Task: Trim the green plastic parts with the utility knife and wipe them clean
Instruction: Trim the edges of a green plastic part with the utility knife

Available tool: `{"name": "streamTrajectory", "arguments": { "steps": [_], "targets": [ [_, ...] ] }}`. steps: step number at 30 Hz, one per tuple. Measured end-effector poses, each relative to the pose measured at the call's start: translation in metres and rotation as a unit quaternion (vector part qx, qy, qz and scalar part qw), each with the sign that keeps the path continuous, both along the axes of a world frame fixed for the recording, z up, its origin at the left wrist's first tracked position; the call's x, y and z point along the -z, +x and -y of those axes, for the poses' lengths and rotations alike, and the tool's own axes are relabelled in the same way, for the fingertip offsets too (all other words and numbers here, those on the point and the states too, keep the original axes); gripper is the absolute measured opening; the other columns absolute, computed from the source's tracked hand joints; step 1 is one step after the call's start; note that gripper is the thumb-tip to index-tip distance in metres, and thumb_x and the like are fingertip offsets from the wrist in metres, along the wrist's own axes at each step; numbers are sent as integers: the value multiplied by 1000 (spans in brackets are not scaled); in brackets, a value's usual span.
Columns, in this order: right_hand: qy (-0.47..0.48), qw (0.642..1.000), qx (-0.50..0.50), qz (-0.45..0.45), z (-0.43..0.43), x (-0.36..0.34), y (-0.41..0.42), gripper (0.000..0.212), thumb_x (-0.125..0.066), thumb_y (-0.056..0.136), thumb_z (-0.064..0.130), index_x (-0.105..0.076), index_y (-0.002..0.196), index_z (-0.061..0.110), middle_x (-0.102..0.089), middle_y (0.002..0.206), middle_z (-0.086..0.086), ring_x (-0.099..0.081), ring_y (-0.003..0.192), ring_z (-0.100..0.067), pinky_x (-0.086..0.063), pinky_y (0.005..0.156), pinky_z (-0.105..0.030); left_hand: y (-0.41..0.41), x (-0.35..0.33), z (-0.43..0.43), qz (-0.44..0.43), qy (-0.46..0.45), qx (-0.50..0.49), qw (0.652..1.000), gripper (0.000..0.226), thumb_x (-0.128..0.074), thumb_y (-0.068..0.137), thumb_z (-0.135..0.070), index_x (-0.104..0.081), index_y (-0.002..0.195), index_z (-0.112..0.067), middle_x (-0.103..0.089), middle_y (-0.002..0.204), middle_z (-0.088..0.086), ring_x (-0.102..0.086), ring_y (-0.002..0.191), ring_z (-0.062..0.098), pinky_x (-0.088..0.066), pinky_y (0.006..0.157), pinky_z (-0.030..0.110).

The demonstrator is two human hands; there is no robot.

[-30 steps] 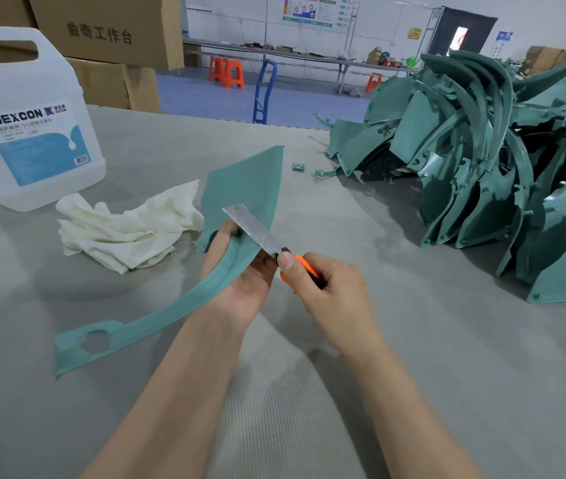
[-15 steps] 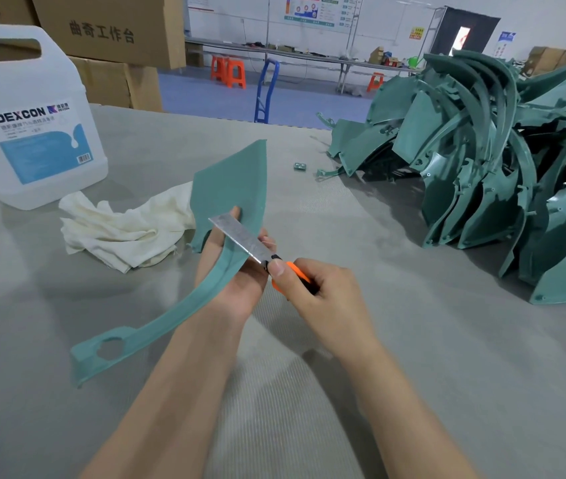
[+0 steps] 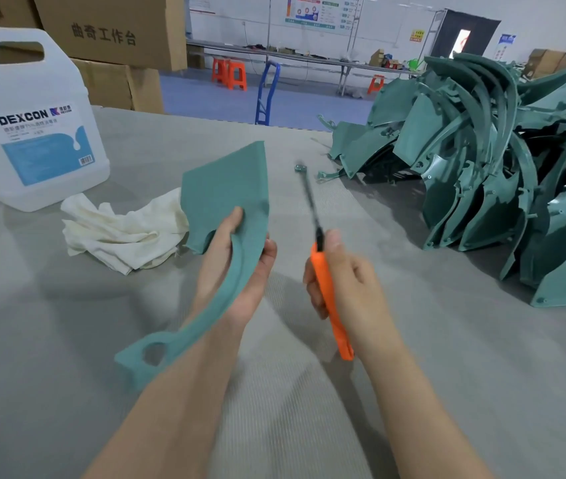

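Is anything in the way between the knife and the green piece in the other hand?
No, nothing visible. The utility knife in the right hand is held apart from the green part in the left hand, with only an open gap between them.

Curved green plastic part point(image 3: 226, 188): broad panel above the grip, holed end below. Orange utility knife point(image 3: 321, 271): blurred blade extending above the grip.

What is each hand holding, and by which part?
Left hand grips the curved green plastic part where its wide panel narrows into the strip; right hand, the orange utility knife by its handle.
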State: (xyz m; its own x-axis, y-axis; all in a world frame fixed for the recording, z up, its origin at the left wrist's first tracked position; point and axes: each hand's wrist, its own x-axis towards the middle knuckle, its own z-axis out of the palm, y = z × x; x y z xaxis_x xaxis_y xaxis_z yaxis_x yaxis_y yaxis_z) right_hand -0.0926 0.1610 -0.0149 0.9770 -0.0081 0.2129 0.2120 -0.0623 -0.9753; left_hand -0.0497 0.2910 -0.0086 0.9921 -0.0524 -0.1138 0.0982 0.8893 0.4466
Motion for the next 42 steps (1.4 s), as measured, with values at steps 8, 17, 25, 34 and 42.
{"name": "streamTrajectory", "arguments": {
  "steps": [8,17,25,34,42],
  "targets": [
    [62,997,12,-51,7,3,7,17,-66,91,24,-67,82,10,-63,59,4,-41,42,-9,-34,43,-19,-16,-1,29,49,227,-4,973,32,-49,97,-24,-56,120,-2,-68,102,12,-65,88,29,-56,76,38],
    [33,995,92,3,11,0,8,17,-64,91,14,-61,74,11,-52,47,7,-40,41,-7,-35,42,-16,-22,2,36,54,407,63,910,31,-53,95,-31,-66,99,-3,-65,73,3,-61,59,7,-43,53,15],
    [-62,984,168,9,28,2,11,83,-37,74,79,-55,74,-2,-49,51,7,-46,48,-7,-38,49,-25,-14,0,22,30,461,-25,887,35,-51,96,-33,-50,67,-14,-51,60,3,-48,57,19,-38,64,30],
    [-253,940,220,63,29,15,17,76,-34,72,80,-43,60,6,-60,62,-13,-48,59,-29,-36,52,-37,-15,-5,20,0,269,62,961,18,-53,95,-27,-49,87,-12,-35,49,-4,-32,36,7,-28,36,15],
    [-287,933,209,59,27,18,17,69,-48,82,73,-34,58,9,-38,52,-8,-30,50,-15,-26,50,-33,-16,-7,17,-7,233,84,969,16,-50,96,-25,-48,85,-14,-36,48,-7,-29,38,6,-26,37,14]
  ]
}}
